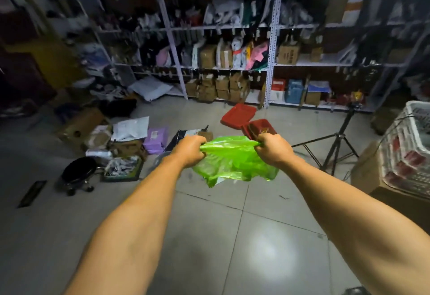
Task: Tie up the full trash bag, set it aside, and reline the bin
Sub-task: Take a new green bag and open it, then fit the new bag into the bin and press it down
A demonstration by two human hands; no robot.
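A bright green plastic trash bag (pixel 232 162) hangs in the air in front of me, crumpled and limp. My left hand (pixel 190 150) is closed on its left top edge and my right hand (pixel 272 149) is closed on its right top edge, stretching the rim between them. Behind my right hand a red bin (pixel 261 127) stands on the floor, with a red lid or tray (pixel 237 115) lying beside it. A full, tied bag is not visible.
Metal shelves (pixel 271 62) packed with boxes line the back wall. Parcels and cardboard boxes (pixel 130 136) clutter the floor at left, near a black wheeled stool (pixel 79 171). A black tripod (pixel 337 141) stands right, beside a white crate (pixel 409 146) on boxes.
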